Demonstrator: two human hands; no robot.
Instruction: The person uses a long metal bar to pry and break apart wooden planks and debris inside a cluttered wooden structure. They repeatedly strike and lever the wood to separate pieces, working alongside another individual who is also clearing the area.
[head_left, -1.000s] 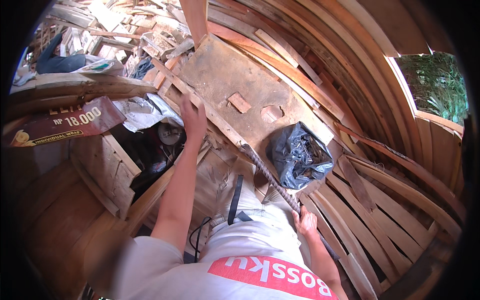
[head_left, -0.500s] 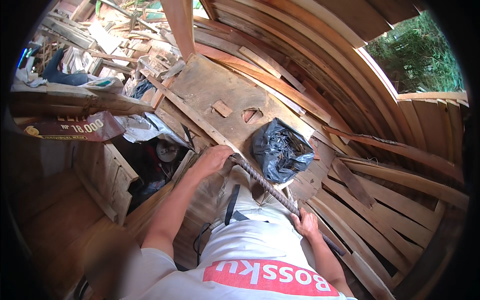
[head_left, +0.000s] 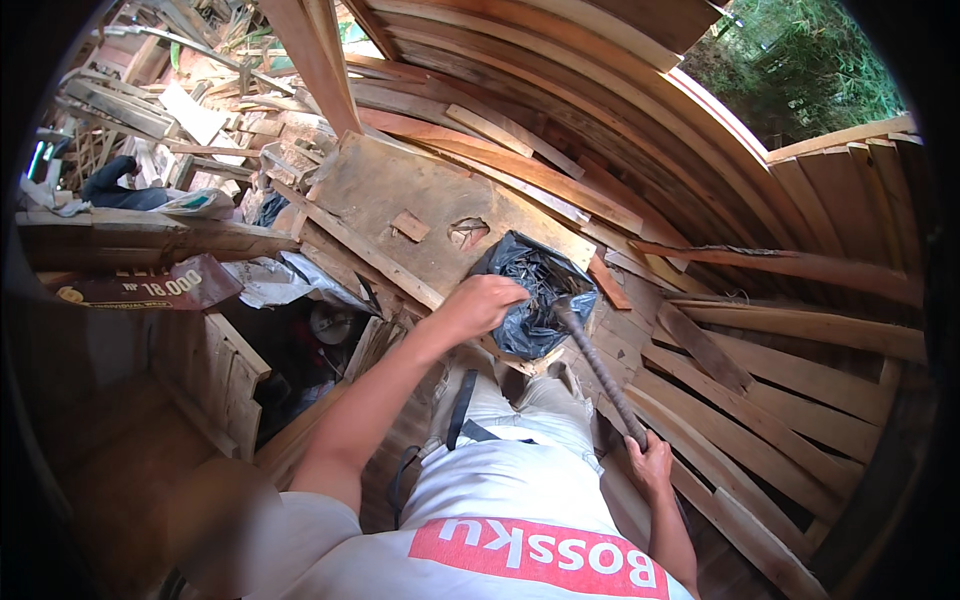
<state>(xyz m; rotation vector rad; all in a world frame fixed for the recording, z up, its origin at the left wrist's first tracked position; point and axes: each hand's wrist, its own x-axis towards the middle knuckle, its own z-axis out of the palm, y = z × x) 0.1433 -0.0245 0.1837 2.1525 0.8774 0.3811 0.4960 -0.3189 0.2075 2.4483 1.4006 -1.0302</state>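
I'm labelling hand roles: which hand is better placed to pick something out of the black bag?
Probably the left: the left hand is at the black bag, with no tool visible in it, while the right hand grips the long rod farther back.

The left hand (head_left: 482, 306) covers part of the left rim of the black plastic bag (head_left: 520, 338), and whether its curled fingers pinch anything cannot be told; the thin dark pieces (head_left: 540, 273) inside are too small to identify; the right hand (head_left: 652, 462) hides the stretch of ridged rod (head_left: 602, 378) in its grip; at left, a round object (head_left: 331, 324) in the dark hollow is too shadowed to name; a dark shape (head_left: 215, 520) near left is blurred; the near edge cuts off the white shirt (head_left: 470, 570); the dark rim crops the foliage (head_left: 800, 75) far right.
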